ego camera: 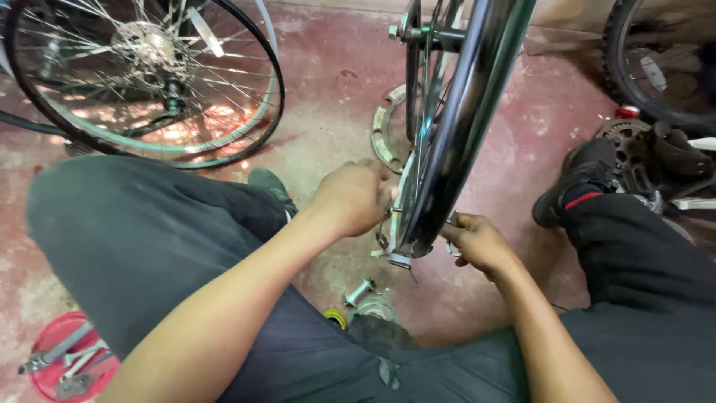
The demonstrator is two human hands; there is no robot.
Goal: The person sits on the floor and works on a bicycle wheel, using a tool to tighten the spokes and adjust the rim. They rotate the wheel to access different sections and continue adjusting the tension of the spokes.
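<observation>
A bicycle wheel with a dark rim stands upright on the red floor between my knees. My left hand is closed against the left side of the rim near its bottom, among the spokes. My right hand grips a small metal tool at the right side of the rim's lowest part. A silver part sticks out under the rim between my hands.
Another spoked wheel with a disc lies at top left. A broken metal ring lies behind the rim. A red tray of tools sits bottom left. A metal hub lies near my lap. A sprocket and tyre are at right.
</observation>
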